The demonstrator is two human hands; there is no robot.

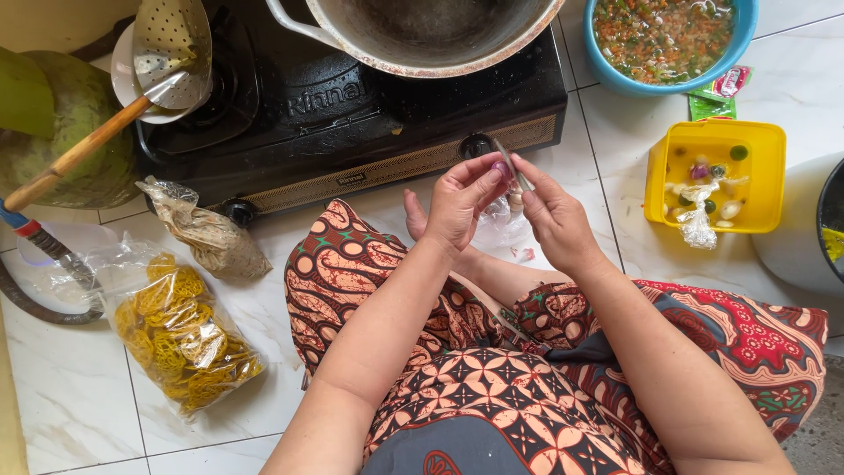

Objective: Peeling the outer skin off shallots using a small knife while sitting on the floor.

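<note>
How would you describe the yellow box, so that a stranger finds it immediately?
Start at the black gas stove on the white tiled floor. Right of it, below the blue bowl of chopped vegetables, sits the yellow box. It is the only square yellow container, holding peeled bits and crumpled plastic.

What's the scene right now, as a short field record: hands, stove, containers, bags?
left hand: pinches a small purple shallot
right hand: holds a small knife against it
stove: black, large metal pot on top
yellow tub: shallots, garlic, chillies inside
blue bowl: chopped mix in liquid
bags: yellow crackers, left floor
</note>
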